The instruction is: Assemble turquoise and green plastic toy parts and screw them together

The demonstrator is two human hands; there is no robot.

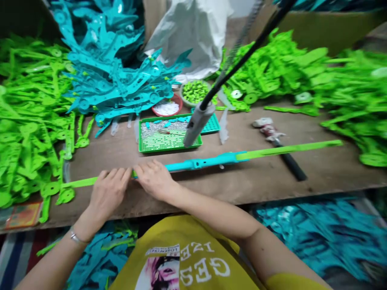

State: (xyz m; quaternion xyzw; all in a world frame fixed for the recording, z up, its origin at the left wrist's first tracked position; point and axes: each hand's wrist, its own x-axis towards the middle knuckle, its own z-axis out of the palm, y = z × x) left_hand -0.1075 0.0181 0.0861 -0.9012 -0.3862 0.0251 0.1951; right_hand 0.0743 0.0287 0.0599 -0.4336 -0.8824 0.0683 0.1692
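Yellow T-shirt (181, 257) with white lettering fills the bottom of the view, and both forearms reach out past it to the edge of a wooden bench (242, 189). Left hand (109, 191), a metal bracelet (76, 238) at its wrist, and right hand (155, 180) sit side by side on a long lime-green and teal plastic strip (205, 163), which lies across the bench. The work in hand looks like aligning or holding this strip at the spot where its green and teal parts meet. Fingers (122, 179) of both hands curl down over that join, closed together, but whether they grip the strip or only press it cannot be told.

Beyond the strip sits a green tray (169, 148) of small silver parts, with a red-handled tool (169, 132) lying in it. A grey cylindrical tool (198, 125) on a black rod (244, 60) hangs over the tray's right side, well clear of the strip. Farther right, a black-handled tool (290, 163) lies partly under the strip. A red dish (178, 100) of white pieces and a bowl (182, 94) of small green pieces stand behind the tray. Heaps of lime-green parts (30, 121) and teal parts (111, 68) crowd the bench, and more teal parts (317, 237) lie below it.
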